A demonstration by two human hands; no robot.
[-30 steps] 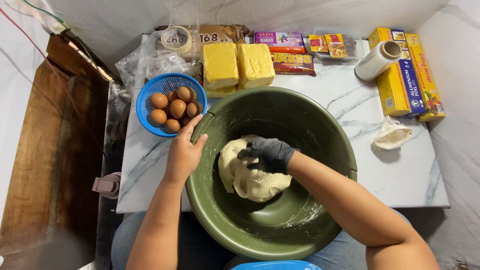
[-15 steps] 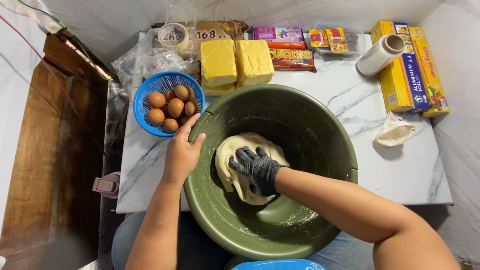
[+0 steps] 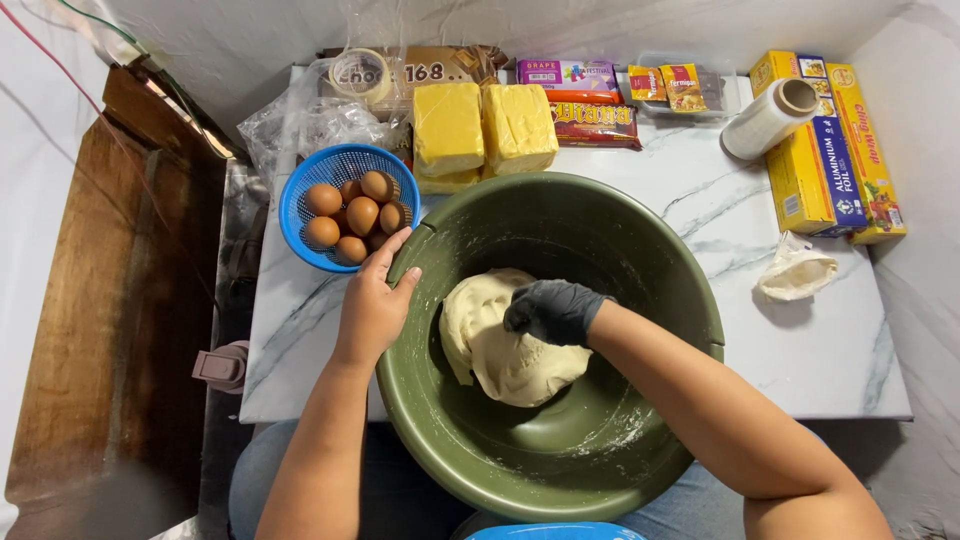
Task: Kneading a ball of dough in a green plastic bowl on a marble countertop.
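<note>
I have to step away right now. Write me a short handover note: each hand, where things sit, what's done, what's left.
Left hand: bare, gripping the rim of the green bowl to steady it.
Right hand: in a black glove, pressed into the dough.
Dough lies in one pale lump inside the bowl, which has flour smears on its wall.
Blue basket of eggs and two yellow blocks sit behind the bowl.
Done: dough has come together.
Left: probably more kneading; the surface looks uneven.

Pale cream dough lump (image 3: 500, 350), soft and uneven, lying in the bottom of a big round olive-green bowl (image 3: 600, 470); bowl upright, floury inside, overhanging the counter's near edge.
</note>
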